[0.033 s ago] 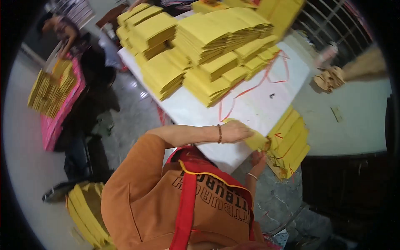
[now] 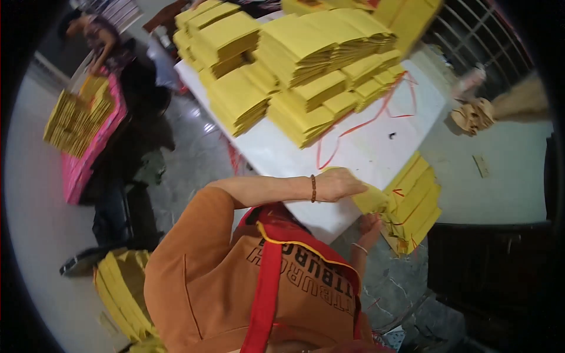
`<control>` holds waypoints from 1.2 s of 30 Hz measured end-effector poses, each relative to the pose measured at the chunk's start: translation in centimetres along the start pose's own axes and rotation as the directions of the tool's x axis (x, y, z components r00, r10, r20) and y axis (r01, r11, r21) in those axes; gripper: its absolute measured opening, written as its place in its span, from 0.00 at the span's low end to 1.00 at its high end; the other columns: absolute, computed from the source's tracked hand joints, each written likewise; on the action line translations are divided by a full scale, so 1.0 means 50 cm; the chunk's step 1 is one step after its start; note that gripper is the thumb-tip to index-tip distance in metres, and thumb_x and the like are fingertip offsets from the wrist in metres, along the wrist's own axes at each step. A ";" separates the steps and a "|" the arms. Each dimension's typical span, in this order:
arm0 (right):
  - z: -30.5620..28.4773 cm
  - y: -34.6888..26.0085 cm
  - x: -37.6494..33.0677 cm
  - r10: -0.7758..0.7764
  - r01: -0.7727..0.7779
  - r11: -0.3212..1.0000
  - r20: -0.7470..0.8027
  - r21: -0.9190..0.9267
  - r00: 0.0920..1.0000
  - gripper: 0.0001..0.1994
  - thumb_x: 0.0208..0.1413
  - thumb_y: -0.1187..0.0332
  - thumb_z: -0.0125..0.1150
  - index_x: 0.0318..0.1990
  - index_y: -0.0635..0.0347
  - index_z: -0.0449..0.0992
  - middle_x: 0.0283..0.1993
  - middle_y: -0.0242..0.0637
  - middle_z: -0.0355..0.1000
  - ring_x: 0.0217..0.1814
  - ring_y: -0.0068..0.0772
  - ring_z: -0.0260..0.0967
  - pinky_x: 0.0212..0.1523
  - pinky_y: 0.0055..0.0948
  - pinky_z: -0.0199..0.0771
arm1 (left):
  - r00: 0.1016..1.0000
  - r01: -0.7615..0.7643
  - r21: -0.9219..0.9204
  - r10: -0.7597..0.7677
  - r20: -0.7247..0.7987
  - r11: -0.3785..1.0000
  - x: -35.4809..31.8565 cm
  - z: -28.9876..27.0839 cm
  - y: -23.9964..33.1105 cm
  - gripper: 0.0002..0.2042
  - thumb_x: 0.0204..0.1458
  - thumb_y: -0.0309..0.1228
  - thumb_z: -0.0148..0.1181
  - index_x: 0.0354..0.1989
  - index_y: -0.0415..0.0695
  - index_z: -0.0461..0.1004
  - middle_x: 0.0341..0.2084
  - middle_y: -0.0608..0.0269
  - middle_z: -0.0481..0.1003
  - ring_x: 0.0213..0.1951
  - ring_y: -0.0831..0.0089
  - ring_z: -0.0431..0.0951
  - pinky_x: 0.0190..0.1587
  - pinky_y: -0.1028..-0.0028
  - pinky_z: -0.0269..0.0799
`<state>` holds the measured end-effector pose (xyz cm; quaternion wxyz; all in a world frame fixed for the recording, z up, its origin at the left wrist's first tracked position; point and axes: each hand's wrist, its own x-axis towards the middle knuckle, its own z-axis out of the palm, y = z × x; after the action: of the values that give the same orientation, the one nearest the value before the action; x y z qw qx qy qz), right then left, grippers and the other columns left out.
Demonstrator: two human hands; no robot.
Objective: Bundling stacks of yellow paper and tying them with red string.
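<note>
Left hand [image 2: 340,185], bead bracelet [image 2: 313,188] at the wrist: fingers curled down over a yellow paper piece [image 2: 369,200], tips hidden; pressing or pinching, cannot tell. Right hand [image 2: 371,226], low at 5 o'clock from the left: fingers bent in at the paper's near end, contact too small to read; grip cannot be told.

The piece lies at the right edge of the white table [image 2: 376,147], between the hands, its outer end meeting a yellow bundle [image 2: 416,197] at 2 o'clock from the right hand. Judgement: left palm best kept as a flat, even weight, so the paper neither skids nor creases; right fingers to work the end in small pulls, square to the edge. Bundle sits out past the table edge, so a sideways tug could drag it askew.

Farther out: red ribbon [image 2: 385,107], loose, 12 to 1 o'clock from the left hand; better kept clear of the working corner. Tall yellow stacks [image 2: 300,44] at 11 to 12, close-packed; elbow room matters. Far off at 10, another person [image 2: 100,44] beside a pink-covered table [image 2: 79,179].
</note>
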<state>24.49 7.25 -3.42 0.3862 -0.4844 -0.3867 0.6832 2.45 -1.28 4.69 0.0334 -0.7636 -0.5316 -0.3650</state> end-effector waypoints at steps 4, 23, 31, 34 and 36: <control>0.029 -0.015 -0.029 0.036 -0.030 0.995 0.065 -0.094 0.997 0.20 0.57 0.56 0.43 0.51 0.59 0.65 0.44 0.34 0.69 0.43 0.26 0.66 0.41 0.22 0.61 | 0.997 -0.008 -0.085 0.001 -0.080 0.996 -0.071 -0.131 0.046 0.15 0.51 0.31 0.46 0.46 0.42 0.68 0.41 0.57 0.71 0.43 0.63 0.71 0.45 0.68 0.65; 0.738 0.146 -0.162 0.508 -0.323 0.856 0.533 -0.404 0.677 0.32 0.52 0.46 0.47 0.60 0.53 0.53 0.59 0.40 0.55 0.53 0.40 0.60 0.44 0.40 0.64 | 0.890 0.150 0.562 -0.359 0.281 0.813 -0.423 -0.539 -0.368 0.24 0.41 0.28 0.51 0.53 0.52 0.64 0.49 0.59 0.65 0.52 0.62 0.64 0.51 0.65 0.59; 0.879 0.219 -0.152 0.212 -0.021 0.911 0.424 -0.412 0.880 0.34 0.40 0.60 0.63 0.56 0.62 0.56 0.53 0.48 0.58 0.53 0.43 0.59 0.46 0.37 0.66 | 0.878 0.477 0.317 -0.463 -0.126 0.820 -0.479 -0.540 -0.372 0.21 0.43 0.40 0.56 0.45 0.42 0.67 0.47 0.51 0.65 0.52 0.57 0.61 0.51 0.63 0.57; 0.879 0.231 -0.151 0.160 -0.016 0.946 0.422 -0.324 0.892 0.29 0.40 0.70 0.63 0.53 0.63 0.59 0.46 0.44 0.65 0.46 0.37 0.65 0.40 0.34 0.70 | 0.274 0.912 -0.164 -0.855 -0.441 0.377 -0.516 -0.510 -0.360 0.23 0.43 0.46 0.56 0.41 0.40 0.68 0.45 0.48 0.66 0.49 0.57 0.63 0.47 0.67 0.60; 0.876 0.229 -0.151 0.196 -0.031 0.927 0.410 -0.375 0.891 0.28 0.42 0.73 0.61 0.53 0.62 0.58 0.46 0.43 0.65 0.42 0.35 0.67 0.39 0.31 0.71 | 0.164 0.901 -0.256 -0.822 -0.545 0.349 -0.530 -0.490 -0.375 0.27 0.44 0.53 0.52 0.36 0.35 0.69 0.40 0.45 0.69 0.44 0.56 0.67 0.44 0.69 0.63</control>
<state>-17.56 -10.93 -0.83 0.1526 -0.4016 -0.5523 0.7144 -30.49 -24.77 0.58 0.0322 -0.1636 -0.8497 -0.5002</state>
